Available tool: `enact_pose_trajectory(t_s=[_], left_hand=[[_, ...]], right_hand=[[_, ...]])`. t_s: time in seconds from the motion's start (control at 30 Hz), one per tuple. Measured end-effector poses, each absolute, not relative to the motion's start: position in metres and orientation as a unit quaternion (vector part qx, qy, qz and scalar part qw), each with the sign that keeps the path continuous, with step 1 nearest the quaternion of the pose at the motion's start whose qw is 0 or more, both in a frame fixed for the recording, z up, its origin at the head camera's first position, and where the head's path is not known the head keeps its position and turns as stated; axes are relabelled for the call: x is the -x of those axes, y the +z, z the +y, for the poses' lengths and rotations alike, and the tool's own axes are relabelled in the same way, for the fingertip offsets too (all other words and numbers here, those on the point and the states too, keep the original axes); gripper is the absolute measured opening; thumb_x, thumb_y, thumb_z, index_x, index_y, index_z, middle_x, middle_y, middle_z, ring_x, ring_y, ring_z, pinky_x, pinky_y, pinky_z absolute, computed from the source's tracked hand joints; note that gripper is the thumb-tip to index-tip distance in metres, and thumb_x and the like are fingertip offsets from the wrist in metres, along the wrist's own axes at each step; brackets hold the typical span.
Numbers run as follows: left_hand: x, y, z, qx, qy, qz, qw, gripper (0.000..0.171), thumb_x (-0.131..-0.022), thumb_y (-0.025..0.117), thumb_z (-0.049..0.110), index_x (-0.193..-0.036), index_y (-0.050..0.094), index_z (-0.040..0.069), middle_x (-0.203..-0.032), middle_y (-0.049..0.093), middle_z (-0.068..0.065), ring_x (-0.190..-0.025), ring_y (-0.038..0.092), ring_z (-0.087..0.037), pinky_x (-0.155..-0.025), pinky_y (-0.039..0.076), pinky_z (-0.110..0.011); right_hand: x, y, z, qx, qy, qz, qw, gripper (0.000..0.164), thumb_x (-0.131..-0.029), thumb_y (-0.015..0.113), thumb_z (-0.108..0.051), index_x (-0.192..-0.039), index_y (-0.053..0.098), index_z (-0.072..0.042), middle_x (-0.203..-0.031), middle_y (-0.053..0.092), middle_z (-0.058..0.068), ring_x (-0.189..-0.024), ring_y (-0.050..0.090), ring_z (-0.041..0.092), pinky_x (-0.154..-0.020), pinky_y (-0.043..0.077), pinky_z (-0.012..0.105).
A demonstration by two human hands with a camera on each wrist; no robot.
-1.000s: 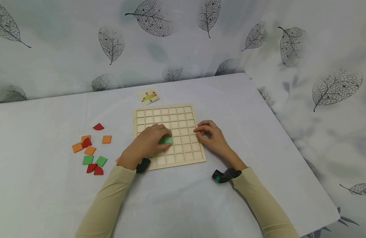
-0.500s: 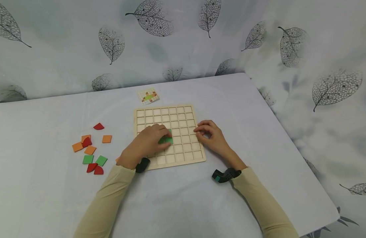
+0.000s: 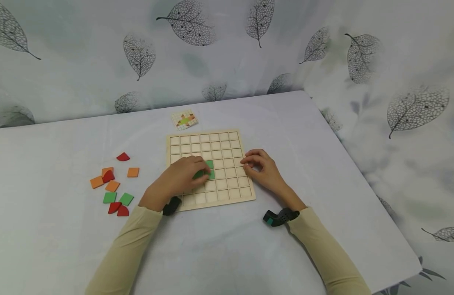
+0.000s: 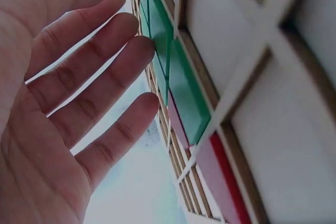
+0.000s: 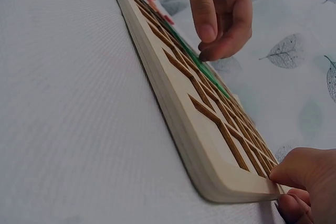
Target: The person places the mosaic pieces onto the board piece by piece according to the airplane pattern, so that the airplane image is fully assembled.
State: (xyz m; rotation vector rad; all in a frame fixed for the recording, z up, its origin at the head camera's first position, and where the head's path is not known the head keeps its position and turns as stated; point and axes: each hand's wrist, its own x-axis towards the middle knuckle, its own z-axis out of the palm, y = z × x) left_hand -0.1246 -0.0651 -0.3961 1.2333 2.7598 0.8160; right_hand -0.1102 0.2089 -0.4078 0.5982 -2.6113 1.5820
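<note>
A wooden grid board (image 3: 221,194) lies on the table with green tiles (image 3: 211,164) set in its middle cells. Over those tiles my left hand (image 3: 182,174) hovers with loosely bent fingers and nothing between them. In the left wrist view its fingertips are beside the green tiles (image 4: 186,95), and a red piece (image 4: 223,182) sits in a nearby cell. My right hand (image 3: 263,170) pinches the board's right edge; the right wrist view shows the thumb (image 5: 294,167) on top and curled fingers below it. The left hand hides part of the board in the head view.
Loose pieces lie left of the board: orange squares (image 3: 133,172), green tiles (image 3: 110,197) and red quarter-rounds (image 3: 123,157), several in all. Behind the board is a small pattern card (image 3: 184,119). A leaf-print cloth (image 3: 227,53) hangs behind the table.
My left hand has drawn back slightly to the left, off the green tiles, so more of them shows. The right hand has stayed at the board's edge.
</note>
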Motion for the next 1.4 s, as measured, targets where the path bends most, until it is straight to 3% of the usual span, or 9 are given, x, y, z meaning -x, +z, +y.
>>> enact_pose_trajectory(t_s=[0.5,0.87,1.13,1.4], left_hand=[[0.112,-0.392,-0.081,-0.432,0.231,0.869,-0.07,0.008,-0.087,0.071,0.009,-0.094,0.072,0.004,-0.089,0.067,-0.004,-0.081,0.066,-0.019,-0.077,0.053,-0.037],[0.1,-0.383,-0.1,-0.399,0.216,0.889,-0.063,0.015,-0.086,0.072,0.01,-0.099,0.071,0.004,-0.094,0.067,-0.006,-0.082,0.061,-0.021,-0.083,0.051,-0.042],[0.094,-0.376,-0.117,-0.351,0.2,0.914,-0.046,0.02,-0.088,0.071,0.012,-0.106,0.07,0.005,-0.104,0.069,-0.008,-0.101,0.064,-0.026,-0.091,0.049,-0.046],[0.09,-0.371,-0.136,-0.341,0.222,0.91,-0.083,0.018,-0.084,0.074,0.008,-0.102,0.07,0.006,-0.098,0.068,-0.006,-0.095,0.063,-0.024,-0.084,0.051,-0.044]], right_hand=[[0.109,-0.408,0.208,-0.195,0.512,-0.836,0.015,0.015,-0.086,0.063,0.011,-0.1,0.067,0.014,-0.118,0.052,0.032,-0.087,0.056,0.032,-0.081,0.049,0.038],[0.109,-0.408,0.208,-0.2,0.512,-0.835,0.019,0.015,-0.086,0.063,0.011,-0.1,0.067,0.014,-0.118,0.052,0.033,-0.088,0.057,0.035,-0.082,0.048,0.042],[0.109,-0.409,0.209,-0.202,0.508,-0.837,0.023,0.015,-0.087,0.063,0.01,-0.101,0.067,0.013,-0.118,0.052,0.032,-0.088,0.057,0.035,-0.082,0.049,0.045],[0.11,-0.41,0.209,-0.206,0.506,-0.837,0.025,0.015,-0.087,0.064,0.009,-0.101,0.067,0.013,-0.118,0.052,0.033,-0.088,0.057,0.034,-0.082,0.049,0.045]])
